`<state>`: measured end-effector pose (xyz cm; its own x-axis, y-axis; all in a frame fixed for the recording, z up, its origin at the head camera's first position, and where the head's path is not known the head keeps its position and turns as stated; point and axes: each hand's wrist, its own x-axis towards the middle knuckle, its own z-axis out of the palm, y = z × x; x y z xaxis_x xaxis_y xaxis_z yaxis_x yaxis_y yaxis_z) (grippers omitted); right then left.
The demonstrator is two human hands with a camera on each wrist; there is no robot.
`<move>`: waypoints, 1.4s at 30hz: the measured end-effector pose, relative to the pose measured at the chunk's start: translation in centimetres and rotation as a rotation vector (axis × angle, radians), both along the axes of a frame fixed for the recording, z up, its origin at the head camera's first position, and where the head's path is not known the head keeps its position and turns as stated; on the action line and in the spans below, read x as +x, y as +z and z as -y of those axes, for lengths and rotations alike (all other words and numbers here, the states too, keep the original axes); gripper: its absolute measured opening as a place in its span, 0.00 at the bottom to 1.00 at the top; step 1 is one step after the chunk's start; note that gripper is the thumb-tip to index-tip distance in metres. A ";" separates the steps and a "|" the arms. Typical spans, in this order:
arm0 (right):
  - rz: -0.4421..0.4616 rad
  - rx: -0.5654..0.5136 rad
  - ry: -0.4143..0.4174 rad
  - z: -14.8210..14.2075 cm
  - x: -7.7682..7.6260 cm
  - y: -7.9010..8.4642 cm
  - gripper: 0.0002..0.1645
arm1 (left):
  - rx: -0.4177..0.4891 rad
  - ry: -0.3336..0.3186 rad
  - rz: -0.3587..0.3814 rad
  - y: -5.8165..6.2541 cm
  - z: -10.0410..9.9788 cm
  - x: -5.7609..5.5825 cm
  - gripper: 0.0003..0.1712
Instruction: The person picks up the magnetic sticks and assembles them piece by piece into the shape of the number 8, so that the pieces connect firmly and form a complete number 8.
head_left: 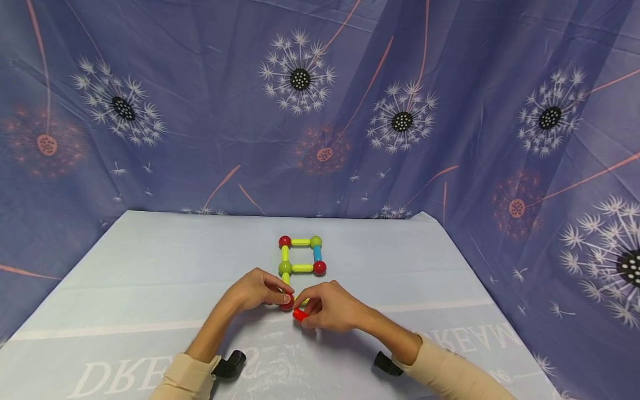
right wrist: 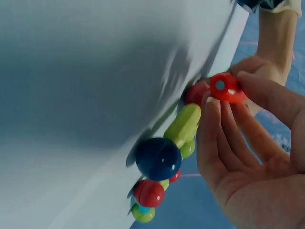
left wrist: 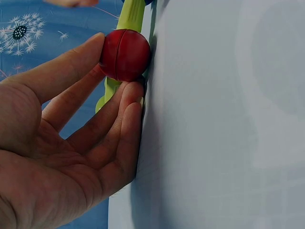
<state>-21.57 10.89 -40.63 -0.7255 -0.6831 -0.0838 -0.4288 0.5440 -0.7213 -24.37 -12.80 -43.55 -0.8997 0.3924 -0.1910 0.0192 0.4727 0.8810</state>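
My left hand (head_left: 256, 290) holds a red ball (left wrist: 125, 55) between thumb and fingers, low over the cloth. Yellow-green rods (left wrist: 131, 16) meet that ball. Just to its right, my right hand (head_left: 331, 306) pinches a short red rod (right wrist: 228, 89), its round metal end facing the right wrist camera. A dark blue ball (right wrist: 158, 159) sits at the other end of a yellow-green rod (right wrist: 183, 125); the right hand hides it in the head view. Beyond the hands lies a joined square with a green ball (head_left: 285, 268) at its near left corner.
The square also has red balls (head_left: 320, 268), a blue rod (head_left: 317, 254) and yellow-green rods (head_left: 300, 242). Pale cloth (head_left: 200, 250) with printed lettering covers the table. A purple dandelion-patterned curtain (head_left: 210, 111) hangs behind and at the sides. Black straps (head_left: 231, 365) are on both wrists.
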 end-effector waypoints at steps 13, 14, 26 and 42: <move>-0.095 -0.222 -0.349 -1.4 -2.1 -0.7 0.16 | 0.004 -0.005 0.003 0.0 0.1 -0.1 0.14; -0.095 -0.241 -0.372 -1.5 -2.2 -0.9 0.16 | 0.008 -0.007 0.006 0.0 0.1 -0.1 0.15; -0.081 -0.315 -0.530 -1.8 -3.0 -1.8 0.16 | 0.021 -0.018 0.019 0.0 0.1 -0.1 0.15; -0.086 -0.314 -0.568 -2.3 -3.3 -2.6 0.16 | 0.002 -0.009 0.019 0.0 0.1 -0.1 0.15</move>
<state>-24.88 13.18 -43.23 -0.9759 -0.1743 0.1314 -0.1999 0.4718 -0.8588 -24.44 -12.85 -43.54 -0.8924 0.4010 -0.2068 0.0070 0.4707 0.8823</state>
